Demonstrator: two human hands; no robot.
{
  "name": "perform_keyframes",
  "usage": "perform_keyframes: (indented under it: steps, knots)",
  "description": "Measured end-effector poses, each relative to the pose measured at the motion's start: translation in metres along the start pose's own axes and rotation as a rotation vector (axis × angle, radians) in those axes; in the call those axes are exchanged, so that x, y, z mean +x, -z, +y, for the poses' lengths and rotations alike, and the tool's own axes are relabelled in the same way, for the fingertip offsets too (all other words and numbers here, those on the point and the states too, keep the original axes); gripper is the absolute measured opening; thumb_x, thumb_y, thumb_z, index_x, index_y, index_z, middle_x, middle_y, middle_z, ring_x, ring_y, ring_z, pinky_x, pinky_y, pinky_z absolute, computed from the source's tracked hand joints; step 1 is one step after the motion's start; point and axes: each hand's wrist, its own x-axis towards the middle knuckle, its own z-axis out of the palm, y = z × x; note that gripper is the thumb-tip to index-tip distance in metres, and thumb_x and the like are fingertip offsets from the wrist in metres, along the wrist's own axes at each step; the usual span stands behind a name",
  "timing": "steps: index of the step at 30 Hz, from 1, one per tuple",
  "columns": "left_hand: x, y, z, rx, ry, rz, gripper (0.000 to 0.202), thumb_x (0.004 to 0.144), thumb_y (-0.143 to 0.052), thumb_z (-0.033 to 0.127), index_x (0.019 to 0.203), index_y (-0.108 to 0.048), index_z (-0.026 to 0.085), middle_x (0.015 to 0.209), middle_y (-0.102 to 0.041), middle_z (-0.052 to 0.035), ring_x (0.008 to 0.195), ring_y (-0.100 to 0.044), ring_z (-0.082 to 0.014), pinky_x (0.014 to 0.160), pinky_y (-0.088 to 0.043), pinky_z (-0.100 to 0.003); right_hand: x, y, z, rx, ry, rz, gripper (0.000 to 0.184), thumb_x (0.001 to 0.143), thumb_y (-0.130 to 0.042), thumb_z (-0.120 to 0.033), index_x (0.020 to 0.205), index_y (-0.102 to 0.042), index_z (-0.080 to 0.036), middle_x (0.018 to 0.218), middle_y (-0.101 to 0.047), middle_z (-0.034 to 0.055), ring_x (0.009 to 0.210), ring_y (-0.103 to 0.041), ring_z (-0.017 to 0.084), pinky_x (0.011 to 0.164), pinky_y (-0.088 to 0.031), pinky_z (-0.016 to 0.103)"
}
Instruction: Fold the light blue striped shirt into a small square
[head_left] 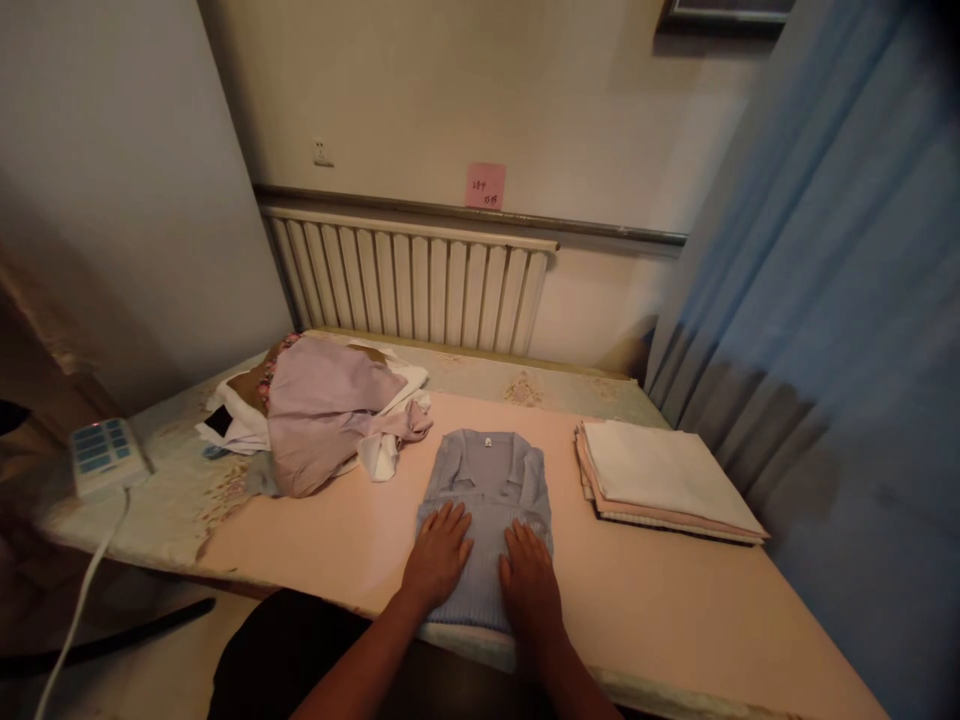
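A grey-blue ribbed knit top (486,480) lies folded into a neat rectangle near the table's front edge, its collar and small neck label facing the wall. On its left side rests my left hand (441,552), palm down with the fingers stretched out flat. My right hand (529,575) lies the same way on the right side of the knit top. Both hands are open and press on the fabric without gripping it. Some of the lower part of the garment is hidden under my hands.
A loose heap of clothes (322,410) lies at the left back. To the right sits a stack of folded fabric (667,470), white on top. A white power strip (107,455) with a cable is at the left end. Behind stands a radiator (420,280); a blue curtain (817,300) hangs at right.
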Motion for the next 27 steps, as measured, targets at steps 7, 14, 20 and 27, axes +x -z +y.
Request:
perform_keyframes:
  steps: [7,14,20,27]
  knots:
    - [0.000,-0.001,-0.001,-0.016,0.003,-0.004,0.044,0.099,-0.037,0.040,0.138,-0.049,0.025,0.149,-0.047,-0.0044,0.142,-0.034,-0.0262,0.114,-0.031,-0.049,0.001,0.003,-0.002,0.021,-0.008,-0.001,0.040,0.091,-0.044,-0.019,0.127,-0.059,-0.012,0.136,-0.057,0.0158,0.131,-0.047,0.029,0.108,-0.040,0.049]
    - [0.000,0.000,0.000,-0.027,0.009,-0.003,0.044,0.098,-0.038,0.040,0.137,-0.050,0.024,0.149,-0.047,-0.0045,0.141,-0.035,-0.0262,0.114,-0.031,-0.049,0.002,0.005,-0.003,0.021,-0.004,-0.008,0.040,0.092,-0.044,-0.019,0.128,-0.059,-0.012,0.136,-0.057,0.0153,0.131,-0.047,0.030,0.107,-0.041,0.049]
    - [0.001,0.001,0.001,-0.033,0.008,-0.008,0.043,0.098,-0.038,0.039,0.138,-0.050,0.024,0.148,-0.048,-0.0049,0.141,-0.034,-0.0254,0.114,-0.031,-0.049,0.004,0.010,-0.005,0.023,-0.027,-0.056,0.040,0.092,-0.046,-0.018,0.128,-0.059,-0.009,0.137,-0.056,0.0166,0.131,-0.047,0.029,0.110,-0.037,0.048]
    - [0.003,0.008,0.001,-0.113,0.049,0.041,0.044,0.098,-0.036,0.037,0.135,-0.052,0.018,0.143,-0.053,-0.0101,0.139,-0.039,-0.0262,0.111,-0.037,-0.049,0.010,0.017,-0.010,0.064,-0.091,-0.060,0.041,0.089,-0.046,-0.015,0.127,-0.059,-0.012,0.136,-0.057,0.0145,0.132,-0.047,0.027,0.111,-0.036,0.047]
